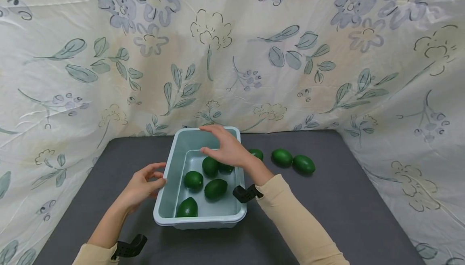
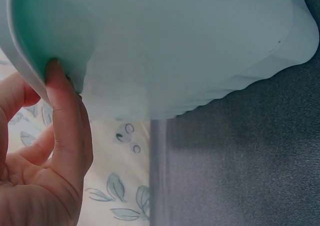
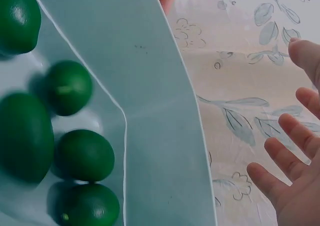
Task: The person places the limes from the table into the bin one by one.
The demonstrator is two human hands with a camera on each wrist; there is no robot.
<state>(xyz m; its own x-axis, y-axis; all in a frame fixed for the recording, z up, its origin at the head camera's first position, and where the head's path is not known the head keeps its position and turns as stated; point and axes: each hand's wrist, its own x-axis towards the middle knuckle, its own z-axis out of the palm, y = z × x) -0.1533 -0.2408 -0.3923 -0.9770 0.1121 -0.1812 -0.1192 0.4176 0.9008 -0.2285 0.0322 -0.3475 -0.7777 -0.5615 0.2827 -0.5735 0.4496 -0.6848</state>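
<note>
A light blue-grey plastic bin (image 1: pixel 168 194) stands on the dark table with several green limes inside, among them one lime (image 1: pixel 193 180) near the middle and another (image 1: pixel 187 207) by the front wall. My left hand (image 1: pixel 145 184) holds the bin's left rim; the left wrist view shows its fingers (image 2: pixel 62 98) against the wall just below the lip. Over the bin's right side, my right hand (image 1: pixel 227 148) is spread with nothing in it, hiding part of the limes beneath. The right wrist view has those fingers (image 3: pixel 295 131) apart, beyond the bin's edge.
On the dark table (image 1: pixel 327 216), right of the bin, lie two limes, one (image 1: pixel 281 158) touching the other (image 1: pixel 304 165). Another lime (image 1: pixel 256 154) sits close to the bin's right wall, partly behind my right hand. A floral cloth (image 1: pixel 232 55) hangs behind the table.
</note>
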